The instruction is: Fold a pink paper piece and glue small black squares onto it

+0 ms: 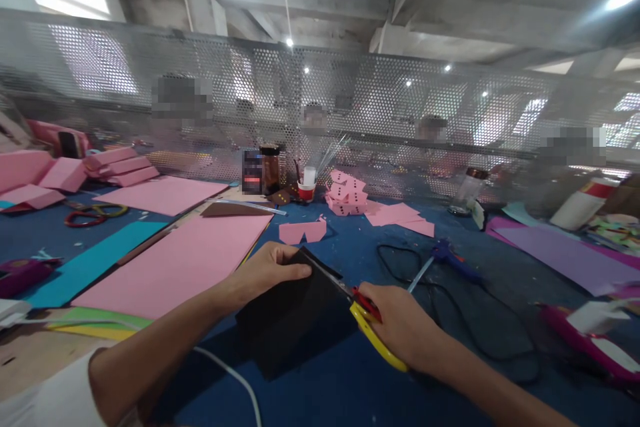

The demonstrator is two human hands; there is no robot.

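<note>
My left hand (273, 268) grips the top edge of a black foam sheet (293, 320), thumb on top, holding it above the blue table (330, 387). My right hand (397, 327) is closed round the yellow and red handles of a pair of scissors (367, 327). The blades reach left into the black sheet's upper edge, close to my left thumb.
A large pink sheet (185, 263) lies left of my hands, over teal and green sheets. A blue glue gun (450, 259) with a black cord lies to the right. Pink cut pieces (345, 197), a jar (270, 170) and purple sheets (565, 253) sit further back. People sit behind a perforated metal screen.
</note>
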